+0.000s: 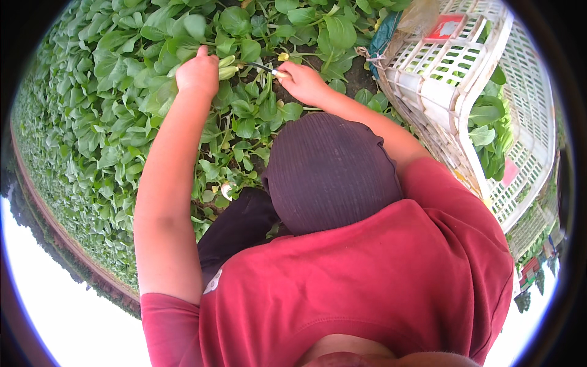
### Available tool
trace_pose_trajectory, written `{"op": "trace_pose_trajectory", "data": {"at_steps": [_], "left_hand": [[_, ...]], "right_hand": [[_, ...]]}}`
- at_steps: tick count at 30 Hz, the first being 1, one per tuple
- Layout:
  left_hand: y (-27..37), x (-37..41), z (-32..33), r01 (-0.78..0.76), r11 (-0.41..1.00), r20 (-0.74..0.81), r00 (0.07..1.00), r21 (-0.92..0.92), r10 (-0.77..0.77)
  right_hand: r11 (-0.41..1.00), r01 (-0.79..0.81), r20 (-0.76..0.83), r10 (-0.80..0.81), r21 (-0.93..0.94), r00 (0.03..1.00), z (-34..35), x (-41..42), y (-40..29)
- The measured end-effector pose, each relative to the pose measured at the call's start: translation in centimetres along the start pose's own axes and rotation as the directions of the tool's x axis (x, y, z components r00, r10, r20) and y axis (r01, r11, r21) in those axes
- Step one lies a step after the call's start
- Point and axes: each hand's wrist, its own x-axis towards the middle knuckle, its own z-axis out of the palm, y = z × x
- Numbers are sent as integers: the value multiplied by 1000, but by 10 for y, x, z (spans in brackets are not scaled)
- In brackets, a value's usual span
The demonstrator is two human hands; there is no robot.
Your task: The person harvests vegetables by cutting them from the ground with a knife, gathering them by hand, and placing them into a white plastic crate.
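Observation:
My left hand [198, 72] is closed around cut leafy greens [227, 67], with their pale stem ends pointing right and leaves showing beyond my fist. In my right hand [304, 84] is the light handle of a small knife [262, 67]. Its thin, dark blade points left toward the stem ends, and I cannot tell whether it touches them. Both hands are low over a bed of growing leafy greens [245, 110]. A yellowed leaf [283, 57] lies just above my right hand.
On the right, a white slatted plastic crate [426, 98] holds loose greens [490, 130]. A teal cloth or sack [384, 41] is at its far side. My dark-clothed knee [330, 174] rises between my arms. Dense greens [96, 114] spread left; bare soil [360, 75] shows near the crate.

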Motion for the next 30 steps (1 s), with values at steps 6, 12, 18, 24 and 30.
{"op": "trace_pose_trajectory", "data": {"at_steps": [6,12,18,24,30], "left_hand": [[1,-10,8,6,999,49,999,-40,-4],[2,-39,48,13,975,-79,996,-223,-32],[6,-47,56,53,957,-91,992,-286,-83],[4,-47,61,32,954,-133,988,-297,-74],[6,-52,70,54,937,-113,989,-344,-98]], "right_hand": [[927,-205,37,228,-314,973,-6,66,-1],[971,-215,-43,212,-104,976,3,55,23],[997,22,-5,-22,-76,1000,13,28,-5],[950,33,64,-13,-310,998,21,59,3],[937,43,125,1,-345,992,15,67,5]]}}
